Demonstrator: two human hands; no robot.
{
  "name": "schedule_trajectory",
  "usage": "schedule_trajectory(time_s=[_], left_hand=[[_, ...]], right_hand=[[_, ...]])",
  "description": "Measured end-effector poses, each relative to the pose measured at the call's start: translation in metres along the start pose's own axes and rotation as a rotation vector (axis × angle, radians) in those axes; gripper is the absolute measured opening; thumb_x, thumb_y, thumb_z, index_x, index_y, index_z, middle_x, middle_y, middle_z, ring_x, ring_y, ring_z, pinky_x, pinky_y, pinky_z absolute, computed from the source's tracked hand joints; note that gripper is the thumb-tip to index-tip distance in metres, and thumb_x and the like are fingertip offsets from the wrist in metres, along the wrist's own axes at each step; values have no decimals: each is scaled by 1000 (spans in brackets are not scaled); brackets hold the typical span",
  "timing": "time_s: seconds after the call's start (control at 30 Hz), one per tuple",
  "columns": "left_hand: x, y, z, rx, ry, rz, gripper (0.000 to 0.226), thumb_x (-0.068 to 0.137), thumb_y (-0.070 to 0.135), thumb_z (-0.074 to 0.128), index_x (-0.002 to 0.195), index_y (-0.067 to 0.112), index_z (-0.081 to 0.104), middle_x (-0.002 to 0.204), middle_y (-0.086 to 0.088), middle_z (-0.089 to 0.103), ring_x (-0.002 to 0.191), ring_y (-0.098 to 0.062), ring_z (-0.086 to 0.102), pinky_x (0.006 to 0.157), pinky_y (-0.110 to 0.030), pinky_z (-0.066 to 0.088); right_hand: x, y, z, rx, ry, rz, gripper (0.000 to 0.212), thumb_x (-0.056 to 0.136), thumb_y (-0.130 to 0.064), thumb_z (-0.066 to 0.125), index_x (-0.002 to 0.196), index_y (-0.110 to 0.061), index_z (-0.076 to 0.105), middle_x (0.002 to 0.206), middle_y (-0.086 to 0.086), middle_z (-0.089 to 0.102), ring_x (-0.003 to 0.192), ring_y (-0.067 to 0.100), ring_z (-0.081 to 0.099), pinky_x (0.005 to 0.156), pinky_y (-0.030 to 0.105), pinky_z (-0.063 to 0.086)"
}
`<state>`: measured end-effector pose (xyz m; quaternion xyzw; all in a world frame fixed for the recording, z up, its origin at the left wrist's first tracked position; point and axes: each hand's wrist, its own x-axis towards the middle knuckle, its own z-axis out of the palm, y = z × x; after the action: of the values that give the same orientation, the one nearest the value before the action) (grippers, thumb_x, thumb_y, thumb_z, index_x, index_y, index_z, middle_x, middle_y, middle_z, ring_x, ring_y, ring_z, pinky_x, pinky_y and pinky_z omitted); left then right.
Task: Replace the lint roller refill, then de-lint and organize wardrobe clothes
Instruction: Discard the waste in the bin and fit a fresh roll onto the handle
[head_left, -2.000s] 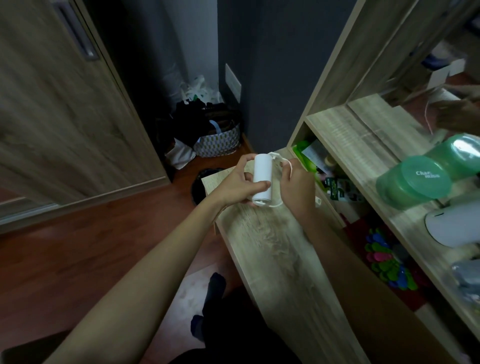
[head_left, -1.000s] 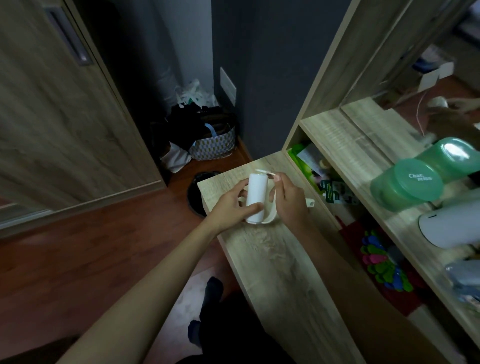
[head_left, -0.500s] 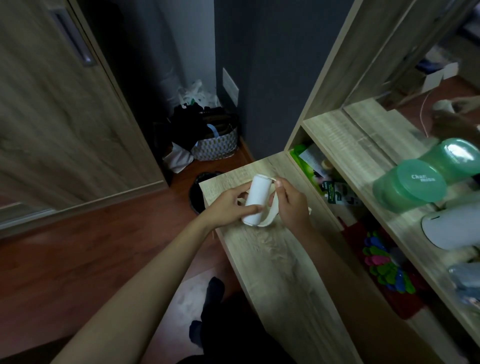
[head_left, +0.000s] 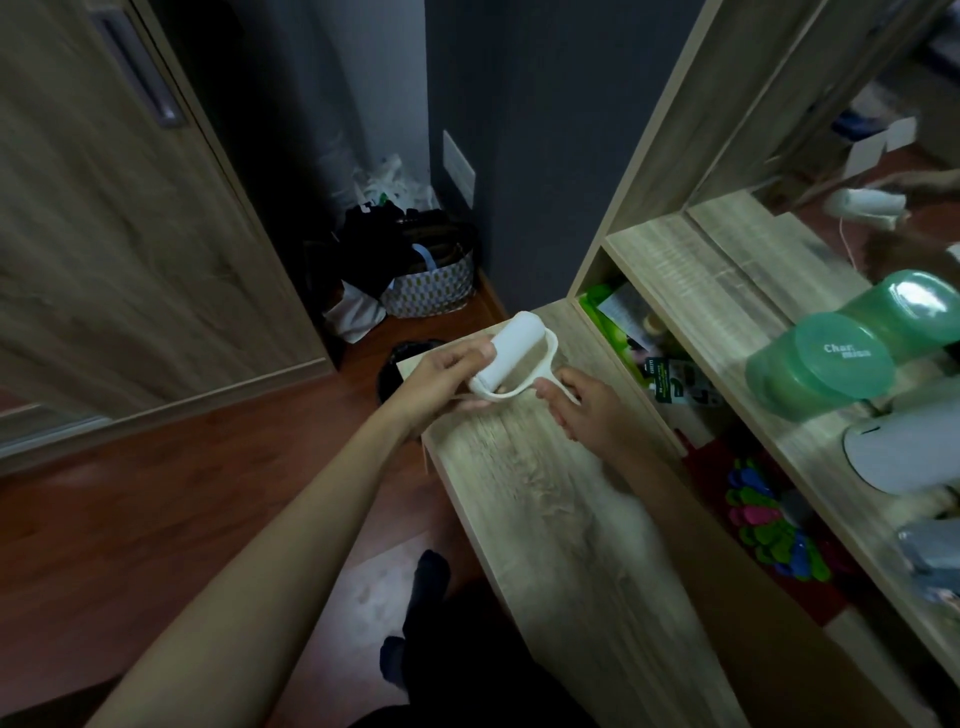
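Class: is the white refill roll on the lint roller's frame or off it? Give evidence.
On, apparently: the frame wraps round the refill roll; left hand grips the roll, right hand holds the frame.

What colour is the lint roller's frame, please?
White; the lint roller frame shows best in the head view.

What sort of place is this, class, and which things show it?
Likely a bedroom dressing corner at home: a wooden wardrobe door, a shelf with a mirror behind it, and a patterned basket on the floor.
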<state>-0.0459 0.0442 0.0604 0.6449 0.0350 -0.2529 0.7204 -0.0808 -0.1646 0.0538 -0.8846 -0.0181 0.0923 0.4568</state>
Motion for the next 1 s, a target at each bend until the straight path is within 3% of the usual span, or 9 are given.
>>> schedule_trajectory(time_s=[0.1, 0.23, 0.33, 0.4, 0.57, 0.7, 0.8, 0.9, 1.0], left_hand=[[3, -2, 1, 77, 37, 7, 36, 87, 31, 69, 121, 26, 61, 107, -5, 66, 87, -15, 70, 73, -26, 59], [6, 2, 3, -164, 41, -108, 35, 94, 22, 61, 123, 6, 54, 107, -16, 66, 82, -25, 72, 76, -35, 61], [6, 6, 6, -224, -10, -198, 26, 101, 26, 46, 117, 12, 60, 96, -14, 72, 80, -22, 72, 78, -38, 59], [6, 6, 8, -219, 8, -226, 24, 100, 34, 46, 105, 17, 62, 85, -7, 73, 75, -18, 72, 76, -38, 60], [9, 0, 8, -116, 34, -143, 28, 97, 35, 53, 111, 11, 58, 91, -7, 67, 71, -12, 71, 67, -30, 61], [10, -3, 0, -120, 8, -138, 37, 100, 36, 45, 125, 11, 57, 102, -12, 68, 81, -19, 71, 74, -33, 61], [9, 0, -11, 76, 85, -37, 35, 102, 38, 40, 112, 16, 65, 100, -3, 70, 84, -7, 68, 67, -20, 54], [12, 1, -25, 163, 159, 101, 28, 102, 28, 43, 109, 15, 66, 107, 1, 67, 94, -8, 64, 76, -18, 51], [19, 7, -44, 214, 222, 225, 21, 100, 20, 47, 106, 18, 66, 107, 0, 68, 96, -3, 64, 82, -18, 50]], right_hand=[[-4, -2, 2, -27, 22, -22, 17, 95, -37, 53, 81, -27, 55, 65, -10, 56, 59, -5, 55, 55, 8, 40], [-6, 0, 2, -15, 58, -14, 14, 95, -39, 53, 97, -25, 57, 86, -13, 62, 79, -5, 57, 66, 11, 40], [-6, 5, 2, -3, 61, -10, 17, 94, -40, 53, 100, -24, 57, 87, -14, 62, 82, -2, 58, 70, 16, 41], [-6, 8, 2, -12, 57, -19, 23, 94, -40, 54, 103, -20, 59, 92, -10, 65, 86, 0, 60, 71, 17, 43], [-6, 8, 4, -2, 62, -3, 31, 93, -43, 53, 112, -20, 61, 102, -7, 67, 92, 3, 61, 79, 21, 48], [-4, 7, 7, -36, 73, -15, 22, 93, -44, 53, 97, -24, 60, 85, -10, 65, 82, 4, 62, 76, 28, 51], [-1, 0, 10, -49, 70, -14, 22, 93, -40, 54, 95, -19, 60, 81, -9, 63, 77, 5, 61, 72, 25, 49], [6, -8, 16, -45, 79, 21, 27, 94, -41, 53, 98, -15, 61, 85, -6, 65, 81, 7, 62, 74, 24, 49], [20, -16, 22, 3, 94, 46, 33, 92, -47, 52, 98, -15, 61, 89, 0, 67, 85, 14, 65, 79, 35, 55]])
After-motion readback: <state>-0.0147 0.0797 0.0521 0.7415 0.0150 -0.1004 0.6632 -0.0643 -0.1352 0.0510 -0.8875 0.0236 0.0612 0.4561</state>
